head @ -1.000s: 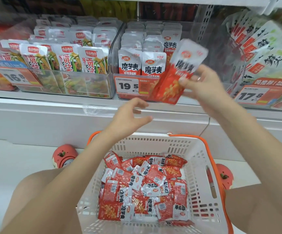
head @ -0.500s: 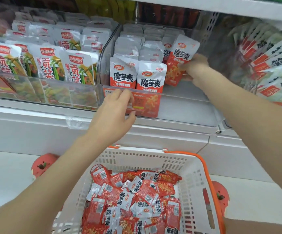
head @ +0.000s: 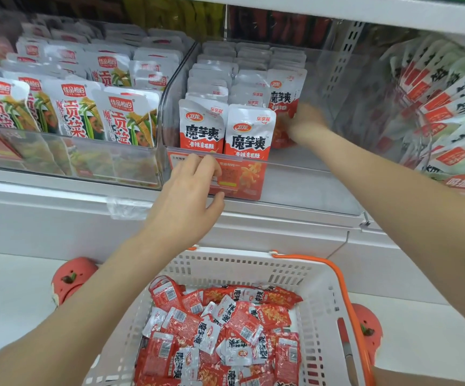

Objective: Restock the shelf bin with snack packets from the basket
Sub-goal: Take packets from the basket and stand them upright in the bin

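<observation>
The right hand [head: 305, 122] is blurred inside the clear bin [head: 323, 165], against an upright red packet [head: 285, 104] in the right-hand row; whether it pinches the packet I cannot tell. The left hand [head: 189, 190] rests with loosely curled fingers on the bin's front edge, over the price tag [head: 234, 176]. Packets stand long axis vertical; the right row is the shortest. More lie below in the basket [head: 317, 299], nearer the left hand. Labels read 魔芋爽; the neighbouring bin's read 贡菜.
</observation>
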`<action>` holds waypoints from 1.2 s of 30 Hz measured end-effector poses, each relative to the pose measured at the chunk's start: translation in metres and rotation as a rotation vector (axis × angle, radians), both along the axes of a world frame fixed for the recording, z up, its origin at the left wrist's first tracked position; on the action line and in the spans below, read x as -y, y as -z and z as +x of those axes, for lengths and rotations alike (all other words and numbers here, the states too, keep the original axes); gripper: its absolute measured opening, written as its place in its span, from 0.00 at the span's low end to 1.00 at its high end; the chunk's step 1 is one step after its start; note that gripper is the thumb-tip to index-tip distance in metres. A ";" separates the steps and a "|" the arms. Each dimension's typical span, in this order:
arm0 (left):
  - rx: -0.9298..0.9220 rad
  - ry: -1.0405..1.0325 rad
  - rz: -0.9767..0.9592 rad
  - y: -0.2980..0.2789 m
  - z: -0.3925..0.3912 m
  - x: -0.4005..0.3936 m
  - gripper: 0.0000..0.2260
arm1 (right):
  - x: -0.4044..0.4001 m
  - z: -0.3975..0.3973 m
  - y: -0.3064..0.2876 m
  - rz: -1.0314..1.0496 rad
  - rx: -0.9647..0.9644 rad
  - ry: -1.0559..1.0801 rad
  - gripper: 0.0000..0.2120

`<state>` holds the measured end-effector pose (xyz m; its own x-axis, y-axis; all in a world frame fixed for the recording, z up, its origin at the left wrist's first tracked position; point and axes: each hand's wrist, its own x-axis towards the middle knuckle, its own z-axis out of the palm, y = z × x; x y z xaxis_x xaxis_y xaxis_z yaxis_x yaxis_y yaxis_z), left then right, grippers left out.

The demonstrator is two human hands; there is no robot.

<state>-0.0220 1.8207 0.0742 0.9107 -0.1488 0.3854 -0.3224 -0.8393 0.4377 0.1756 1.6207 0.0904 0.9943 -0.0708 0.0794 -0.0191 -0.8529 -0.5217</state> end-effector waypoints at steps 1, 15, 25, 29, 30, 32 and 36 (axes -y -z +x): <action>-0.009 -0.001 0.003 0.000 -0.001 0.000 0.10 | 0.000 -0.001 0.001 0.047 -0.008 -0.028 0.21; -0.030 -0.017 0.013 0.001 -0.003 0.005 0.11 | -0.003 0.008 0.002 0.157 0.052 0.080 0.31; -0.019 -0.022 0.028 0.002 -0.003 0.007 0.11 | -0.009 0.004 0.006 0.155 -0.074 0.097 0.39; -0.021 -0.014 0.039 0.002 -0.003 0.005 0.12 | -0.008 0.004 0.005 0.289 -0.118 0.086 0.41; -0.022 -0.011 0.042 0.003 -0.003 0.005 0.12 | -0.007 0.003 0.004 0.324 -0.135 0.089 0.41; -0.024 -0.006 0.047 0.003 -0.003 0.004 0.12 | -0.004 0.003 0.000 0.395 -0.187 0.093 0.38; -0.020 -0.004 0.044 0.004 -0.002 0.003 0.13 | 0.008 -0.001 -0.004 0.208 -0.293 0.012 0.50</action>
<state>-0.0244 1.8174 0.0705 0.9188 -0.1615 0.3603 -0.3104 -0.8593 0.4064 0.1742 1.6128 0.0940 0.9718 -0.0674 -0.2260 -0.2029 -0.7276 -0.6553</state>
